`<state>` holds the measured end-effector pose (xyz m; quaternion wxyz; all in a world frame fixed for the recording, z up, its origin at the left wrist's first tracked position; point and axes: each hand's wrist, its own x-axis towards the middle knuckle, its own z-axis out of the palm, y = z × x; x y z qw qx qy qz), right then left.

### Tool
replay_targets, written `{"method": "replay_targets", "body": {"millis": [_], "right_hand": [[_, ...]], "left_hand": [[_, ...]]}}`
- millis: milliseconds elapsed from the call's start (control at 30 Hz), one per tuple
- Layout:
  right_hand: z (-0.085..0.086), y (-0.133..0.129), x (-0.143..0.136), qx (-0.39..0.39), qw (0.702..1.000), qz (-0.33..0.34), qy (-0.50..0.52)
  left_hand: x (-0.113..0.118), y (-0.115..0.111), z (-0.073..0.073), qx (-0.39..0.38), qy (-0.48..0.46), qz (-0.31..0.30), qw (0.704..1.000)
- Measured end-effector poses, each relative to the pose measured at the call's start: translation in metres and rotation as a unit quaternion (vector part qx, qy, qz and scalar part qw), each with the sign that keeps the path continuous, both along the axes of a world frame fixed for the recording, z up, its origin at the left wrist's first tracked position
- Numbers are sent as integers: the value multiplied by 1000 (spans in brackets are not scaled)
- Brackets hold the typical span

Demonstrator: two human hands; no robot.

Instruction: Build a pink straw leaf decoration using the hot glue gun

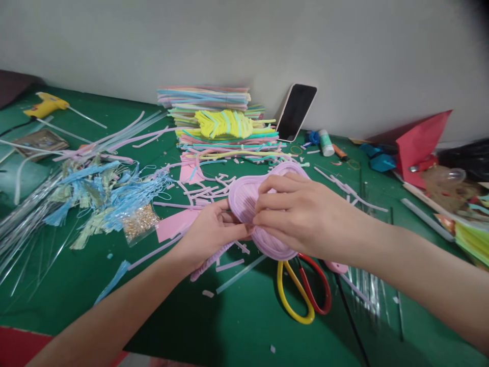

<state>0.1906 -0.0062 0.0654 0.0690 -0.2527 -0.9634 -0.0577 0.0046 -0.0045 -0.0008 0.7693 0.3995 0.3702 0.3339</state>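
A lilac, lobed piece [244, 196], apparently made of pipe cleaners with a raised rim, is held up over the table in front of me. My left hand [214, 229] grips its left edge, thumb on the near side. Fingers bent and close together, my right hand [294, 209] presses on its face and covers much of the middle; whatever lies under those fingertips is hidden. Just below the piece lie scissors [300, 295] with one yellow and one red handle, their blades out of sight. A ruffled lilac strip [210, 262] shows beneath my left hand.
Bundles of coloured pipe cleaners [206, 97] are stacked by the wall, near a leaning phone [296, 112]. At left are a yellow glue gun [48, 106], blue tassels [126, 183] and a bag of gold beads [139, 224]. Lilac offcuts [208, 193] lie about; red card [420, 145] stands at right.
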Motion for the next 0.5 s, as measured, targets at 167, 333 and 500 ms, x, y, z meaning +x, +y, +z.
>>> {"method": "replay_targets", "body": {"millis": [167,333,500], "right_hand": [[-1,-2,0,11,1000,-18,22],[-14,-15,7,38,961,-212,172],[-36,-41,12,26,857,-407,314]], "left_hand": [[-2,1,0,26,9,9,1000],[-3,0,-4,10,-26,39,999],[0,-1,-5,-38,-90,73,993]]}}
